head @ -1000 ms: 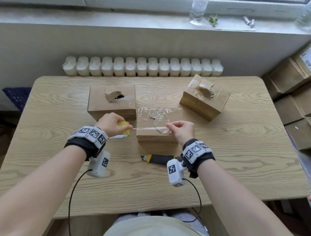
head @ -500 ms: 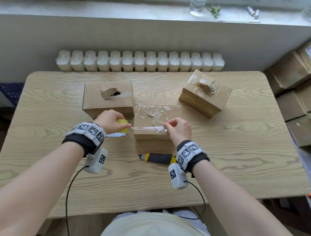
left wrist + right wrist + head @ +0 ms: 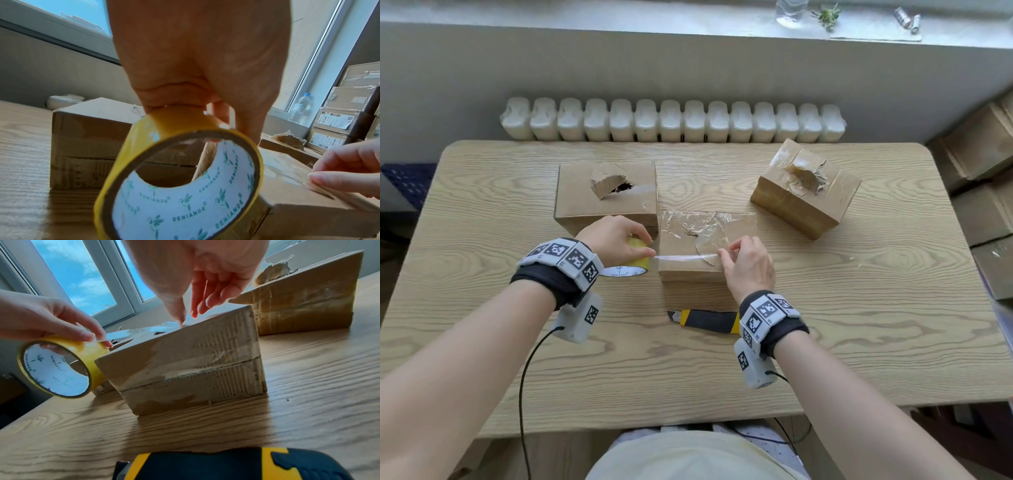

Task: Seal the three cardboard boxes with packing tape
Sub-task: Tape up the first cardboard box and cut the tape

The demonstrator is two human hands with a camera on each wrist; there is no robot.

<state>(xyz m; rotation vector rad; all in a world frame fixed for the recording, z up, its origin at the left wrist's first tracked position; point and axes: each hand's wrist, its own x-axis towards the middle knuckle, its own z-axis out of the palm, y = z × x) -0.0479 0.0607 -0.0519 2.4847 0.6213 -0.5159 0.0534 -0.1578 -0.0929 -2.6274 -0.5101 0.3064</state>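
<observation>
Over middle box (image 3: 681, 263), tape strip (image 3: 685, 257) taut

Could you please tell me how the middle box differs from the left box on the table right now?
The middle box has crinkled clear tape across its top; the left box shows a torn hole with a raised flap and only a short tape strip. The middle box is being worked on: the right hand presses a strip onto it while the left hand holds the roll; the left box is untouched. The middle box sits nearer the person. Both are plain brown cardboard.
</observation>
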